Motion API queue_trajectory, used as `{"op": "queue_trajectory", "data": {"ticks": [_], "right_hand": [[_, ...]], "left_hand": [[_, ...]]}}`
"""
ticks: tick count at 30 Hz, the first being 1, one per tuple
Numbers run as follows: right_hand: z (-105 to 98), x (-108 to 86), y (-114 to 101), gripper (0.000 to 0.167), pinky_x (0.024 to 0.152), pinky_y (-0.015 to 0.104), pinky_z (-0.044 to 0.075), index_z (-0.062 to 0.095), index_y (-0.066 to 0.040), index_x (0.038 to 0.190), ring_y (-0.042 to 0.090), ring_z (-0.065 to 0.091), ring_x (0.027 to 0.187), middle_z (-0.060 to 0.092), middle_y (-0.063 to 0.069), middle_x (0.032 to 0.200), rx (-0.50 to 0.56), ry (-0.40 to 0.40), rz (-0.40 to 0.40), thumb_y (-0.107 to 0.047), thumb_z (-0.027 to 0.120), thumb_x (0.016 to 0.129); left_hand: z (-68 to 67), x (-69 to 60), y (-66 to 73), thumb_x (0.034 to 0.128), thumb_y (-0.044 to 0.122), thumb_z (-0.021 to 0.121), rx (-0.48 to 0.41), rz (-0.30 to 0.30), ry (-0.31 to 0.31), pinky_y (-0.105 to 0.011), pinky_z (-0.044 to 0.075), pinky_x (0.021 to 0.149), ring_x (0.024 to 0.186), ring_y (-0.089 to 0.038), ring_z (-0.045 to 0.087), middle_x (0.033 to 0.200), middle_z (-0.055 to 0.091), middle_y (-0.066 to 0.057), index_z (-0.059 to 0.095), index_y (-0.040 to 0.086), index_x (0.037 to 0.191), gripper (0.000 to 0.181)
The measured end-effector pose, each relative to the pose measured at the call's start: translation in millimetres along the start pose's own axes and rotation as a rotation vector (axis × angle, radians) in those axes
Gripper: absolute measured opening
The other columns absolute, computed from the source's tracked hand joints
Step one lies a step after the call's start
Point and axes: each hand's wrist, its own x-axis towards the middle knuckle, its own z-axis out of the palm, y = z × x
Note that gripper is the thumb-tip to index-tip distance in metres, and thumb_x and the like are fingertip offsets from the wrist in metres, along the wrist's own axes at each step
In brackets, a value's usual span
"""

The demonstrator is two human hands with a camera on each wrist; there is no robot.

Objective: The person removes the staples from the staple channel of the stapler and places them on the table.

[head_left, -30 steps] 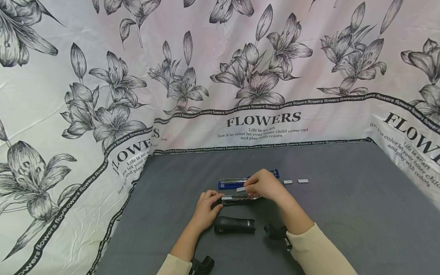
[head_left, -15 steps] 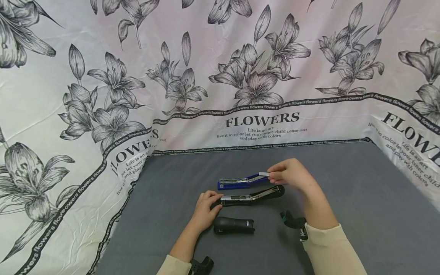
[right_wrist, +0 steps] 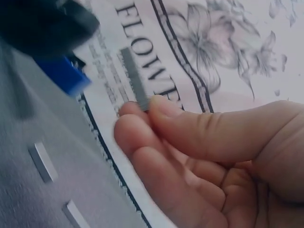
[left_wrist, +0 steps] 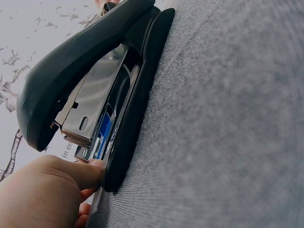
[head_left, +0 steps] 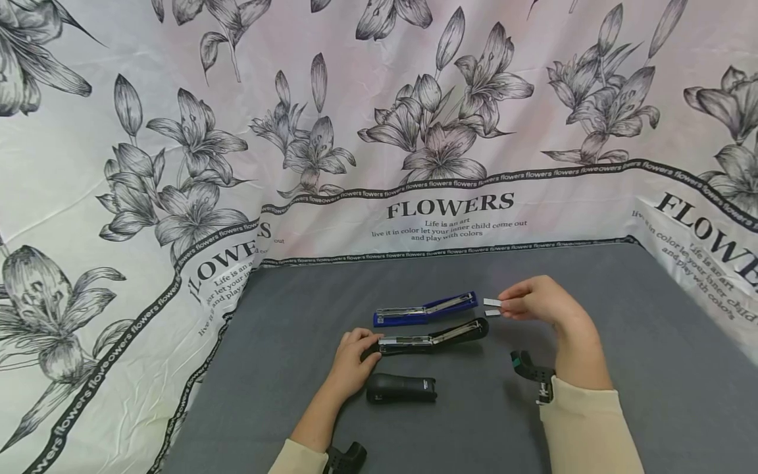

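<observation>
My left hand grips the left end of an opened black stapler, whose top is swung back to the right. In the left wrist view the left hand is partly behind another black stapler, which hides most of the gripped one. My right hand pinches a strip of staples between thumb and fingertips, right of the staplers. Behind the gripped stapler lies a blue stapler, also opened out. Two more staple strips lie on the table; one strip shows below the right hand.
A black stapler with its top down lies nearest me, in front of the opened ones. Grey cloth covers the table. A flower-printed curtain borders its back and sides.
My right hand has moved from over the opened black stapler out to the right, carrying the staple strip past the blue stapler. My left hand has stayed in place.
</observation>
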Motion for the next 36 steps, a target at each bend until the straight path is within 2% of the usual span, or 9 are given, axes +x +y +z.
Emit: {"op": "queue_trajectory", "data": {"ticks": [7, 12, 17, 27, 31, 36], "right_hand": [[-5, 2.6, 18, 0.025, 0.077, 0.038, 0.059, 0.068, 0.015, 0.116, 0.020, 0.070, 0.081, 0.073, 0.014, 0.095, -0.041, -0.084, 0.027, 0.004, 0.067, 0.094], [1, 10.7, 31, 0.016, 0.069, 0.033, 0.059, 0.070, 0.014, 0.107, 0.017, 0.068, 0.073, 0.072, 0.010, 0.086, -0.038, -0.149, 0.051, 0.008, 0.067, 0.092], [8, 16.9, 38, 0.012, 0.066, 0.029, 0.058, 0.070, 0.014, 0.102, 0.015, 0.068, 0.069, 0.071, 0.008, 0.081, -0.033, -0.168, 0.098, 0.010, 0.067, 0.091], [15, 16.5, 36, 0.004, 0.061, 0.026, 0.056, 0.068, 0.011, 0.090, 0.013, 0.066, 0.063, 0.066, 0.007, 0.074, -0.102, -0.114, 0.154, 0.010, 0.072, 0.089], [13, 13.7, 32, 0.003, 0.061, 0.028, 0.056, 0.069, 0.010, 0.088, 0.015, 0.066, 0.064, 0.068, 0.008, 0.073, -0.152, -0.088, 0.129, 0.008, 0.071, 0.090], [6, 8.0, 18, 0.011, 0.067, 0.034, 0.057, 0.072, 0.009, 0.096, 0.019, 0.067, 0.072, 0.070, 0.009, 0.080, -0.207, -0.021, 0.064, -0.002, 0.072, 0.093]], "left_hand": [[-0.2, 0.1, -1.5, 0.0948, 0.010, 0.074, 0.005, 0.007, -0.001, -0.043, 0.043, 0.089, 0.101, -0.020, 0.048, 0.117, 0.061, -0.002, 0.072, 0.008, 0.130, 0.035], [-0.3, -0.4, -2.3, 0.0952, 0.011, 0.074, 0.000, -0.011, -0.018, -0.043, 0.043, 0.089, 0.101, -0.021, 0.048, 0.117, 0.061, -0.003, 0.071, 0.008, 0.131, 0.036], [-1.1, 0.1, -1.5, 0.0956, 0.012, 0.074, -0.007, -0.028, -0.030, -0.043, 0.043, 0.089, 0.102, -0.020, 0.048, 0.118, 0.060, -0.003, 0.071, 0.009, 0.131, 0.036], [0.1, 0.3, -2.1, 0.0948, 0.012, 0.074, -0.013, -0.019, -0.016, -0.043, 0.043, 0.090, 0.102, -0.020, 0.048, 0.118, 0.061, -0.003, 0.071, 0.008, 0.130, 0.036], [0.0, 0.0, -1.9, 0.0948, 0.011, 0.074, -0.023, -0.021, -0.017, -0.043, 0.043, 0.090, 0.102, -0.020, 0.048, 0.118, 0.061, -0.002, 0.071, 0.009, 0.131, 0.036], [0.2, 0.0, -2.1, 0.0948, 0.011, 0.074, -0.024, -0.018, -0.016, -0.043, 0.043, 0.090, 0.102, -0.019, 0.048, 0.118, 0.060, -0.002, 0.071, 0.009, 0.131, 0.036]]}}
